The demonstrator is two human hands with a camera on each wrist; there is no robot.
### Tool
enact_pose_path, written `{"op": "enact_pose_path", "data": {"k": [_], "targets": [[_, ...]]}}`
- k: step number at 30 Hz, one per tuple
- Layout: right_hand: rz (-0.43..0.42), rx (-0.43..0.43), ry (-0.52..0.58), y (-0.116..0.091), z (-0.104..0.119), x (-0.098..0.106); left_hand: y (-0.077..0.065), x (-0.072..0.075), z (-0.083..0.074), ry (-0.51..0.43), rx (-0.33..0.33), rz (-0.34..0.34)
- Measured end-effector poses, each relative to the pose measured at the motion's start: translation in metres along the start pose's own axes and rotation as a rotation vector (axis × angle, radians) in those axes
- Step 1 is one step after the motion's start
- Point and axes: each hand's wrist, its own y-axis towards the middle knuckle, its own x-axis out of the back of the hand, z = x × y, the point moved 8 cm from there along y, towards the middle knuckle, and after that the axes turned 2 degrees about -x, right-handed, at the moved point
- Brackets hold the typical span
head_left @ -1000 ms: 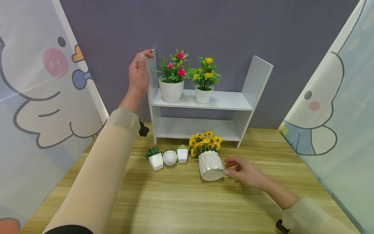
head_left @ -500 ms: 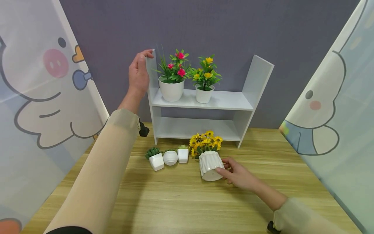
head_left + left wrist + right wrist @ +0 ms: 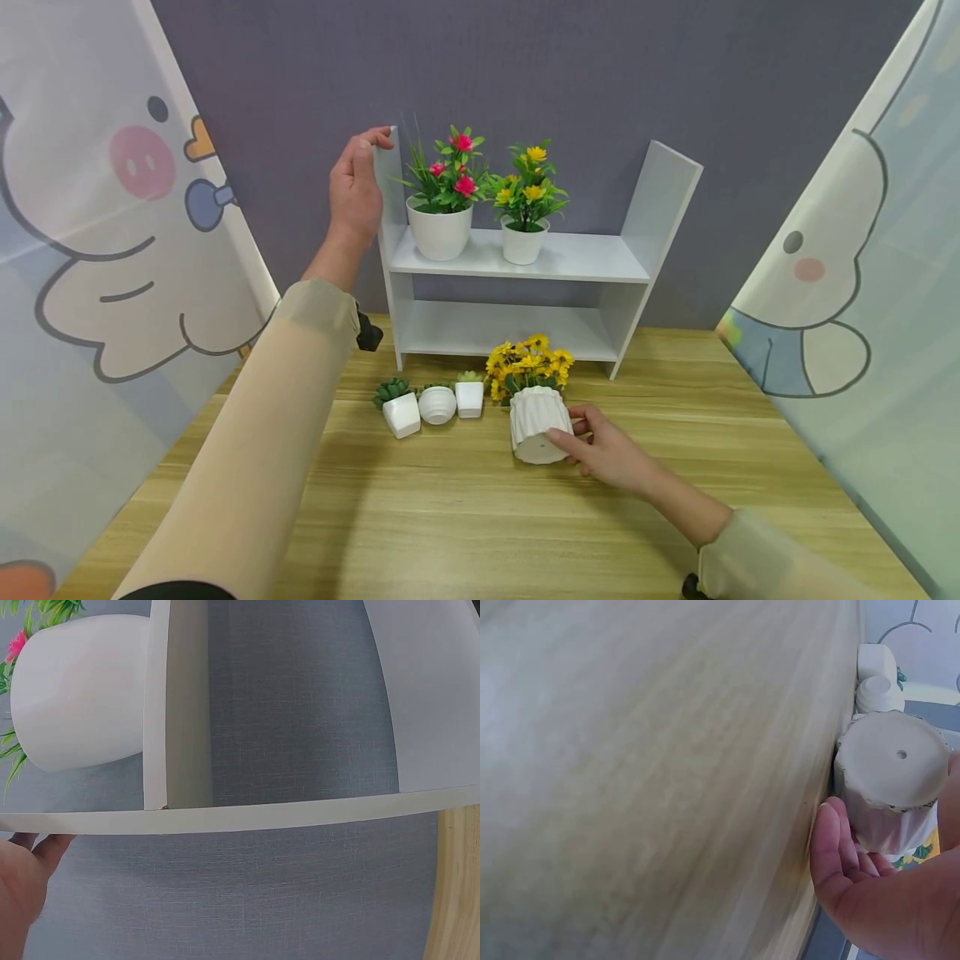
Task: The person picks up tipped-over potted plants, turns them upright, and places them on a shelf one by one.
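A white ribbed flowerpot [image 3: 538, 417] with yellow daisies [image 3: 528, 365] lies tipped on the table, its base facing me. My right hand [image 3: 611, 450] grips it from the right, thumb on the base rim, fingers along the side. In the right wrist view the pot's base [image 3: 896, 769] shows a small hole, and the hand [image 3: 870, 892] reaches round below it. My left hand [image 3: 356, 187] holds the top of the left side panel of a white shelf [image 3: 517, 258]. The left wrist view catches part of that hand [image 3: 22, 881] against the panel [image 3: 262, 817].
On the upper board stand a white pot with pink flowers [image 3: 441, 229] and a smaller one with yellow flowers [image 3: 523, 243]. Three small succulent pots [image 3: 437, 405] lie in a row left of the daisies. A grey wall [image 3: 540, 67] is behind the shelf.
My right hand has moved left onto the daisy pot and taken hold of it. The pot has barely shifted. My left hand has stayed on the shelf panel.
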Motion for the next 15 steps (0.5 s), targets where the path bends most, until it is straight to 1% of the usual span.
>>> {"op": "enact_pose_path", "data": {"k": [7,12,15], "targets": [[0.002,-0.105,-0.021,0.006,0.001,0.000,-0.001,0.001,0.000,0.001,0.002,0.000],[0.030,-0.138,-0.037,0.011,0.004,-0.003,-0.002,0.001,0.000,0.017,0.010,0.002],[0.039,-0.132,-0.033,0.013,0.006,-0.004,-0.001,0.001,0.000,0.020,0.006,0.005]]}}
